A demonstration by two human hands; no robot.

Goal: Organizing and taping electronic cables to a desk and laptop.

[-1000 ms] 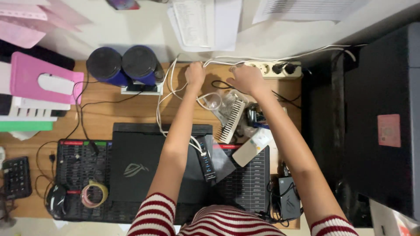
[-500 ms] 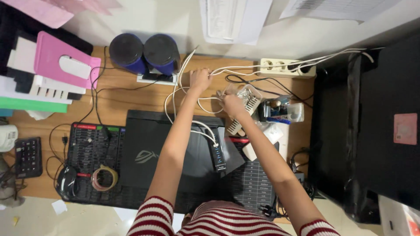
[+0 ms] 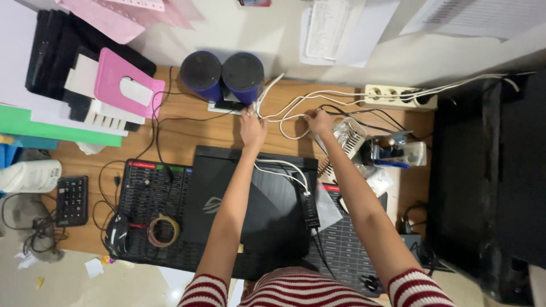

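Both my hands reach over a closed black laptop (image 3: 250, 210) on a wooden desk (image 3: 187, 133). My left hand (image 3: 252, 127) grips a bundle of white cables (image 3: 284, 116) just in front of two blue round speakers (image 3: 223, 75). My right hand (image 3: 318, 122) holds the same white cables a little to the right. The cables run right to a white power strip (image 3: 399, 96) by the wall and down to a black hub (image 3: 310, 209) lying on the laptop.
A pink stand (image 3: 122, 91) and stacked folders sit at the left. A tape roll (image 3: 163, 230), a black mouse (image 3: 118, 234) and a small keypad (image 3: 72, 200) lie at the lower left. A clear container (image 3: 398, 153) and a comb lie right of my hands. A black case (image 3: 495, 176) stands at the right.
Both hands have drawn back from the power strip toward the speakers, gathering the white cables. The camera view has shifted, so the desk appears further right.
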